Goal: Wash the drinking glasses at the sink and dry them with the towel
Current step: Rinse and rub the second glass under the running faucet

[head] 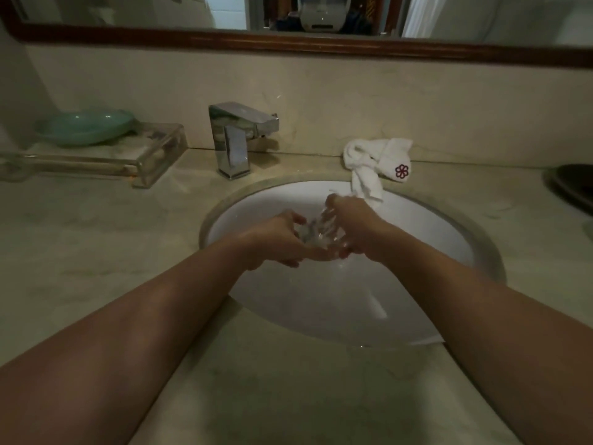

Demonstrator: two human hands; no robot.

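From my seat the hardest thing to read is the drinking glass (pixel 316 234) itself: it is clear, blurred, and mostly covered by both hands, so I can make out only glints of it above the white sink (pixel 417 239), and I cannot tell which way its mouth faces. The left hand (pixel 276 240) cups it from below and the side, fingers curled narrowly around it, a fingertip showing under the glass. The right hand (pixel 351 226) closes on it from the other side, fingers bent and pressed to the glass; their tips are smeared with motion blur. I count one glass, and I cannot say whether water is running from the one chrome faucet (pixel 237 139), which stands behind the basin to the left. One white towel (pixel 377 165) with a red flower mark lies bunched on the counter behind the sink, a corner drooping over the rim just beyond the right hand. At far left one green dish (pixel 83 126) sits on a clear tray (pixel 154 155) whose left end is cut off; a dark round object (pixel 574 184) at the right edge is also cut off. The mirror (pixel 288 14) above shows only a strip.
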